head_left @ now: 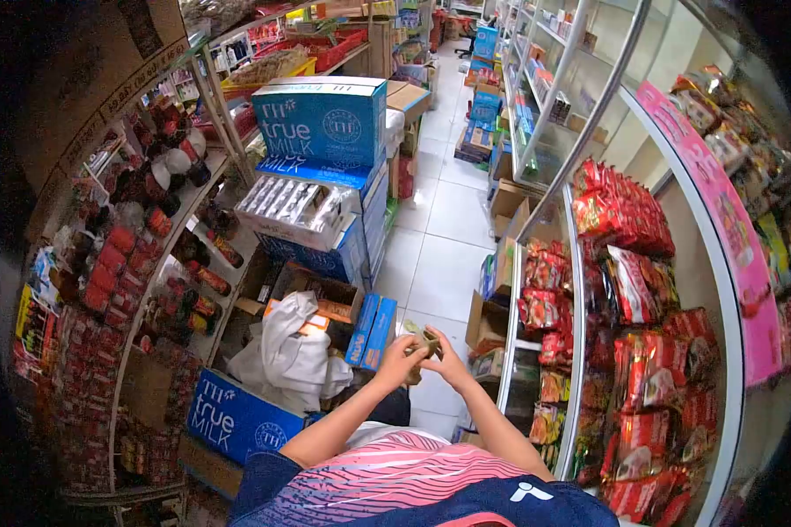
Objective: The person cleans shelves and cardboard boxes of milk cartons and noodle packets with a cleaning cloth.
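In the head view, my left hand point(397, 362) and my right hand point(449, 358) meet in front of my body, low over the aisle. Between them is a small olive-brown item point(428, 343), too small to make out; it might be a packet or folded paper. The fingers of both hands are closed around it from either side. Just left of my hands stand narrow blue boxes point(372, 331). A white cloth or bag point(292, 351) lies over an open carton beside them.
A blue milk carton point(237, 422) sits at my lower left, and more milk cartons point(321, 127) are stacked ahead. Shelves of red packets point(646, 369) line the right; bottles point(206, 277) fill shelves on the left. The tiled aisle point(439, 206) runs forward.
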Action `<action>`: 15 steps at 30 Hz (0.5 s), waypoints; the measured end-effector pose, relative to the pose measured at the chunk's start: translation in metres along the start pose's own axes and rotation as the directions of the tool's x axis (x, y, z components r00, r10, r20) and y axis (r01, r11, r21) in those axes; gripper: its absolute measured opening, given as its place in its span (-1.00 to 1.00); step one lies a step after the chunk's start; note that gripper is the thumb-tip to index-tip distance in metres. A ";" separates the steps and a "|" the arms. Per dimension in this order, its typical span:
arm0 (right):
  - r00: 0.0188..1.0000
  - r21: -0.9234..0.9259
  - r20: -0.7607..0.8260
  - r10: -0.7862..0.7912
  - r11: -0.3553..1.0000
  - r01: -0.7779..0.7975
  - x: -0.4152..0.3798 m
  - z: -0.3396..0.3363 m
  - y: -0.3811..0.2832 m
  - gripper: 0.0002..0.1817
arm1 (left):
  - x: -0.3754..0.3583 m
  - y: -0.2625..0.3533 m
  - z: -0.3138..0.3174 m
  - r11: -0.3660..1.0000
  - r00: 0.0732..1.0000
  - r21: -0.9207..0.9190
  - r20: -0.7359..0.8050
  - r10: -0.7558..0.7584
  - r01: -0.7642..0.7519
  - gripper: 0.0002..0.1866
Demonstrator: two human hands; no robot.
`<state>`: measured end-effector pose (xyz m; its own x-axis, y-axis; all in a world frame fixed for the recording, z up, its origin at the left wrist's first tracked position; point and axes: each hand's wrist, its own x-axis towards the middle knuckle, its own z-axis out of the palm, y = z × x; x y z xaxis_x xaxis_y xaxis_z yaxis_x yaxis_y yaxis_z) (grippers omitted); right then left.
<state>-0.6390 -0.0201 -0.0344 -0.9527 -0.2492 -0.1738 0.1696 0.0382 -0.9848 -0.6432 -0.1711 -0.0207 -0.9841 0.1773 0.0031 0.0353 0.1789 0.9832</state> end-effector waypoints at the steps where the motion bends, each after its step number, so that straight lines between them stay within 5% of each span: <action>1: 0.995 0.009 0.082 -0.065 0.998 0.064 0.016 -0.004 -0.003 -0.18 | 0.014 0.012 -0.003 0.999 0.996 0.017 0.087 0.027 -0.028 -0.71; 3: 0.984 0.108 0.158 -0.082 0.992 0.065 0.055 -0.009 -0.005 -0.22 | 0.050 0.011 -0.010 1.000 0.994 -0.011 0.107 0.024 -0.023 -0.72; 5: 0.982 -0.008 0.159 -0.105 0.994 0.107 0.095 -0.015 -0.005 -0.35 | 0.086 0.041 -0.032 0.995 0.978 -0.086 0.200 0.067 -0.051 -0.74; 6: 0.981 -0.067 0.191 0.044 0.997 -0.032 0.105 -0.014 -0.041 -0.45 | 0.105 0.059 -0.046 0.991 0.975 -0.133 0.222 0.032 -0.002 -0.78; 9: 0.960 -0.116 0.277 0.045 0.993 -0.013 0.158 -0.022 -0.057 -0.66 | 0.163 0.088 -0.087 0.994 0.993 0.005 0.045 0.111 -0.111 -0.82; 11: 0.938 -0.092 0.333 0.102 0.993 -0.075 0.184 -0.031 -0.085 -0.70 | 0.198 0.096 -0.113 0.985 0.985 -0.110 -0.124 0.121 -0.135 -0.86; 15: 0.977 -0.173 0.206 0.048 0.985 -0.012 0.234 -0.061 -0.126 -0.69 | 0.241 0.103 -0.142 0.940 0.921 -0.291 -0.385 0.056 -0.180 -0.87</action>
<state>-0.8989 -0.0242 0.0482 -0.8712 -0.4408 -0.2162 0.1349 0.2084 -0.9687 -0.9014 -0.2473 0.1072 -0.9714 -0.1994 0.1286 0.1592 -0.1458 0.9764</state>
